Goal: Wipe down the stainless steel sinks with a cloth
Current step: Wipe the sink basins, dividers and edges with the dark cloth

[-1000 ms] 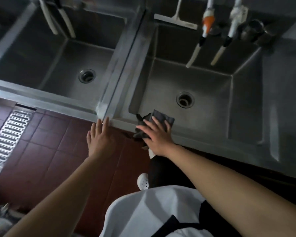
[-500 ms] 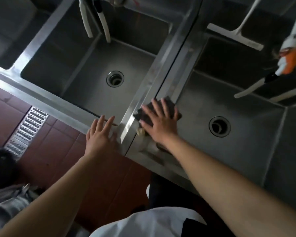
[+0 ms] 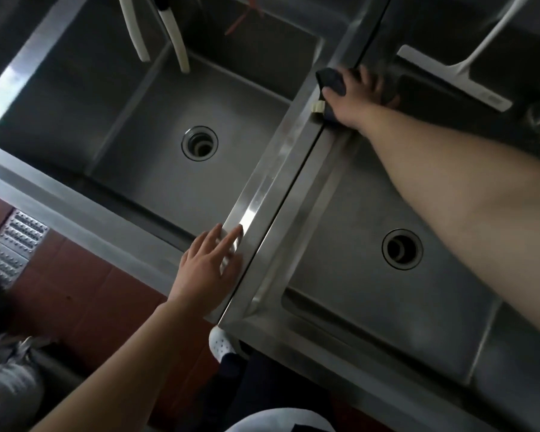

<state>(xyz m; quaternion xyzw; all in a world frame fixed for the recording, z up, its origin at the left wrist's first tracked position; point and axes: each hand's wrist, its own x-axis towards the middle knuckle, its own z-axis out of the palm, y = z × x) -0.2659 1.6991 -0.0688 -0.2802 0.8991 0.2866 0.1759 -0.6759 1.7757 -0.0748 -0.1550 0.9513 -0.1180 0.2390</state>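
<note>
Near the upper right of the frame, the dark cloth (image 3: 331, 81) is pressed under the right hand (image 3: 357, 96), whose fingers are spread flat over it, at the far end of the steel divider (image 3: 281, 169) between the left sink (image 3: 144, 169) and the right sink (image 3: 349, 244). The left hand (image 3: 211, 272) is laid open and empty on the near end of the divider, at lower centre. The rim-wiping step is judged to be in hand; next the cloth must probably be drawn along the back edge, near the white squeegee (image 3: 455, 76). Half a second ago the cloth was held at the near part of the divider; now it is moved far up
</note>
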